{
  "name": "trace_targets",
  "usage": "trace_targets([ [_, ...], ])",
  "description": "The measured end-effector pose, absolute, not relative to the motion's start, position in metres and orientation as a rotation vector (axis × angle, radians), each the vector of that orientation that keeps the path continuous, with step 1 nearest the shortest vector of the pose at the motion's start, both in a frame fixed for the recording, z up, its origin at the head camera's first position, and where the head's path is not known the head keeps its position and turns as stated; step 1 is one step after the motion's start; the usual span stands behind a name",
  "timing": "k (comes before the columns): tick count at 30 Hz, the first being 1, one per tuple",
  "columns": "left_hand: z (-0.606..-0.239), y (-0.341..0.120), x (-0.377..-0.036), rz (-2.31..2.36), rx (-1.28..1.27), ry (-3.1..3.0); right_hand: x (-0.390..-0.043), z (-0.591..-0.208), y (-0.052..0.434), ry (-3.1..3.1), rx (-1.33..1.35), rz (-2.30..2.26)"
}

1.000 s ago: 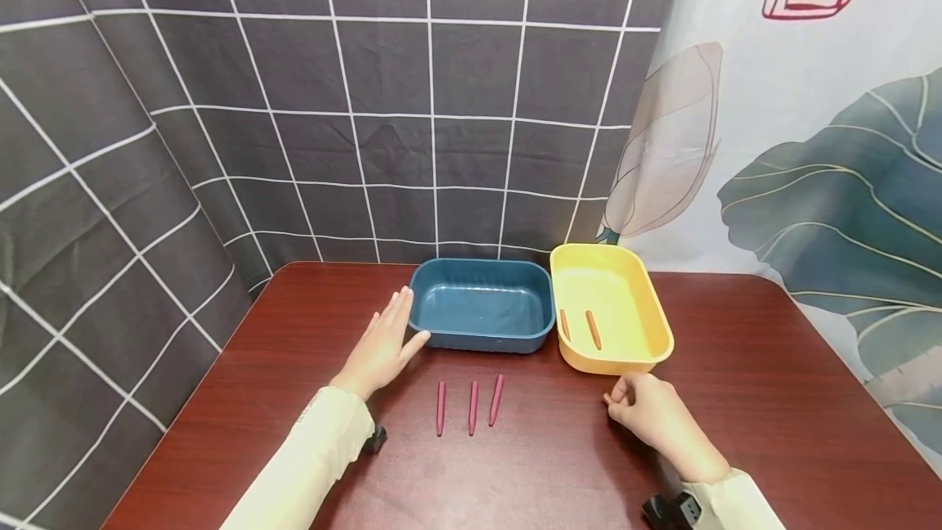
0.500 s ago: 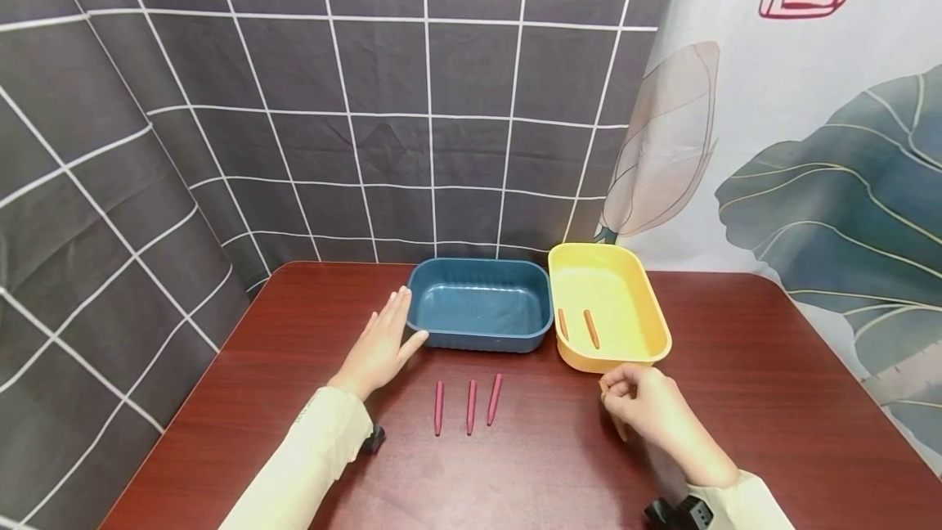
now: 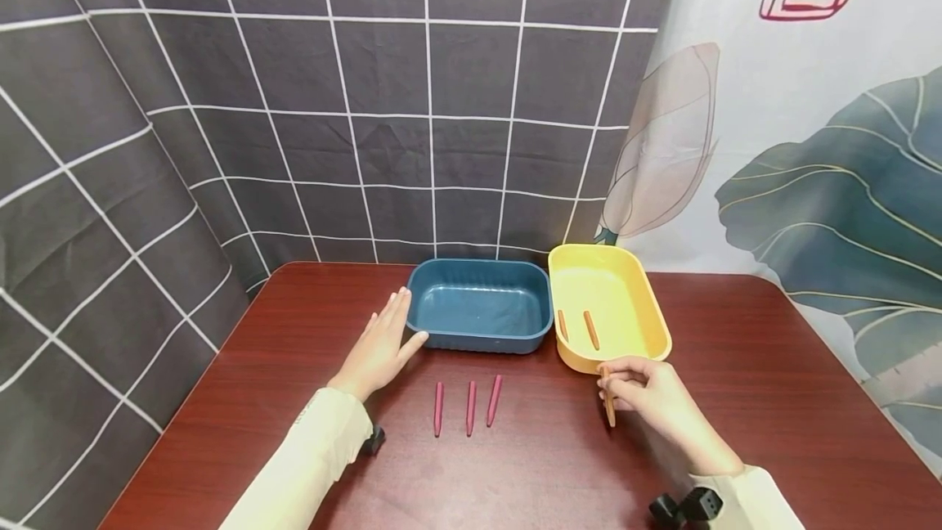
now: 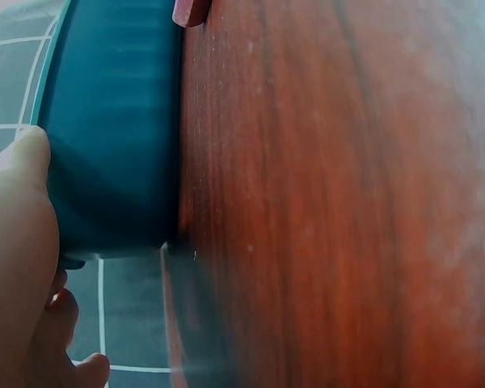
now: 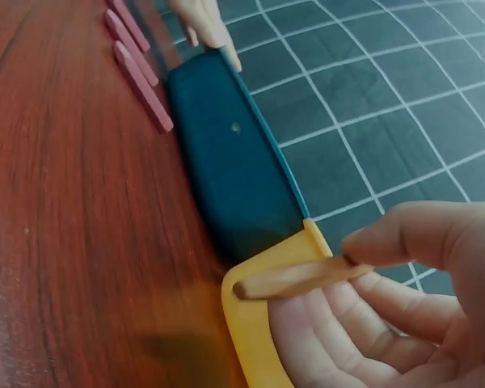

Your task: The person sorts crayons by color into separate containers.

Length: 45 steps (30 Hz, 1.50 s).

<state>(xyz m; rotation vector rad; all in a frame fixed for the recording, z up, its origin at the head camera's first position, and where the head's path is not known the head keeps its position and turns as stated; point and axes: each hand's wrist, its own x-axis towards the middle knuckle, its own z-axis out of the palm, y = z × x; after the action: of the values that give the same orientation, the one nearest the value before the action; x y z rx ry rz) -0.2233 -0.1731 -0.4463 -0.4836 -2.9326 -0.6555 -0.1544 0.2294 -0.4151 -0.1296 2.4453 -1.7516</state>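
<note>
My right hand (image 3: 651,399) pinches an orange crayon (image 3: 609,409) between thumb and fingers, just in front of the yellow tub (image 3: 607,280). In the right wrist view that crayon (image 5: 287,280) overlaps the tub's near wall (image 5: 263,331). Two more orange crayons, one in the middle (image 3: 592,330) and one by the left wall (image 3: 562,324), lie inside the tub. My left hand (image 3: 377,348), fingers straight and thumb spread, rests against the left end of the blue tub (image 3: 482,343). Its thumb (image 4: 34,153) is at the rim in the left wrist view.
Three pink crayons, left (image 3: 438,409), middle (image 3: 471,408) and right (image 3: 494,401), lie on the reddish-brown table (image 3: 545,464) before the blue tub. The two tubs stand side by side at the table's back edge, close to a grey gridded cloth (image 3: 471,145).
My right hand has lifted the orange crayon off the table and turned it, so it now points down from the fingers near the yellow tub's front. The left hand has stayed put.
</note>
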Motion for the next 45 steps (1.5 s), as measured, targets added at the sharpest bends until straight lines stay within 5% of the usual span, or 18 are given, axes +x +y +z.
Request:
trace_targets([
  [19, -0.446, -0.174, -0.223, -0.673, -0.469, -2.948, -0.199, -0.383, 0.241, 2.451, -0.007, -1.851],
  [45, -0.447, -0.173, -0.224, -0.662, -0.472, -2.949, -0.273, -0.416, 0.251, 2.952, 0.014, -1.022],
])
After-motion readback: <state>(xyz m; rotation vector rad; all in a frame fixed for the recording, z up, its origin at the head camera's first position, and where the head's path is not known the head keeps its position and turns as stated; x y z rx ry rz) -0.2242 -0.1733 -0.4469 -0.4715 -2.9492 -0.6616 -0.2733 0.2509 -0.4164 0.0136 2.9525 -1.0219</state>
